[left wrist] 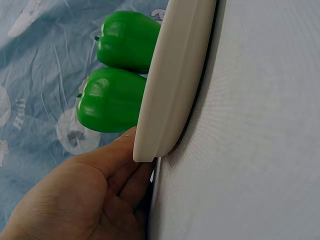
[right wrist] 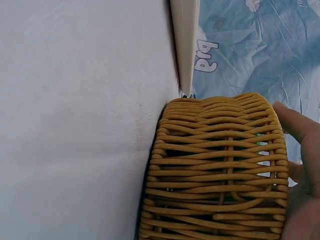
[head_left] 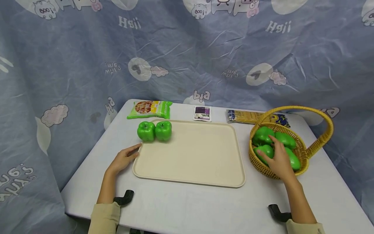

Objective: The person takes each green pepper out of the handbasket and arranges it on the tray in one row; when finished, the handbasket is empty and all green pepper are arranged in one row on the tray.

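Note:
My left hand point(head_left: 122, 161) is at the left edge of a beige tray point(head_left: 193, 156). In the left wrist view its thumb lies at the rim and the other fingers curl beneath, pinching the edge. Two green bell peppers point(head_left: 146, 131) stand side by side in the tray's back left corner. My right hand point(head_left: 279, 159) reaches into a yellow wicker basket point(head_left: 254, 164), thumb and fingers spread around a green bell pepper point(head_left: 265, 151) at the front left. Several other green peppers point(head_left: 285, 139) lie around it. The basket wall hides most of that hand's fingers in the right wrist view.
Along the table's back edge lie a green food packet point(head_left: 150, 109), a small purple-and-white packet point(head_left: 202, 113) and a long pack of noodles point(head_left: 245, 117). The basket's tall handle point(head_left: 327, 130) arches over its right side. A blue-grey curtain point(head_left: 187, 58) hangs behind the white table point(head_left: 187, 204).

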Action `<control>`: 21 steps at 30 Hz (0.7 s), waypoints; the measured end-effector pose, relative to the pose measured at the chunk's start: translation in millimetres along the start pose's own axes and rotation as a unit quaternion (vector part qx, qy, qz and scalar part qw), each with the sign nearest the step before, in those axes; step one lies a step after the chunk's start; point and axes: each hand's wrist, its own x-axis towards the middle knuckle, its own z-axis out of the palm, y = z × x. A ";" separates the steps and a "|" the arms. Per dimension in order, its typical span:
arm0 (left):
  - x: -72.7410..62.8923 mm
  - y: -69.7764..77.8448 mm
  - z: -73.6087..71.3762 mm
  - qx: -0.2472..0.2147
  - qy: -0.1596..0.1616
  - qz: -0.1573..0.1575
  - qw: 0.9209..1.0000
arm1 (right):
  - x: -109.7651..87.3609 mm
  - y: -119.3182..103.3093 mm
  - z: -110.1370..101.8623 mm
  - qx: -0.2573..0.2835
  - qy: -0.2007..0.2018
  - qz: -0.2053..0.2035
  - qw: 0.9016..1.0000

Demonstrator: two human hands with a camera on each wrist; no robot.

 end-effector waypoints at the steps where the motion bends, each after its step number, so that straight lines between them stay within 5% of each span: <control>1: -0.7 2.3 -0.2 -0.004 -0.001 -0.002 1.000 | 0.5 -0.4 -0.1 -0.009 -0.009 0.005 1.000; 8: -9.9 31.0 -1.0 -0.008 -0.008 -0.008 1.000 | 2.9 2.6 2.7 -0.052 -0.050 0.003 0.997; 21: -10.2 33.0 -1.4 -0.004 -0.005 -0.009 1.000 | 3.4 2.8 4.7 -0.113 -0.066 -0.001 0.991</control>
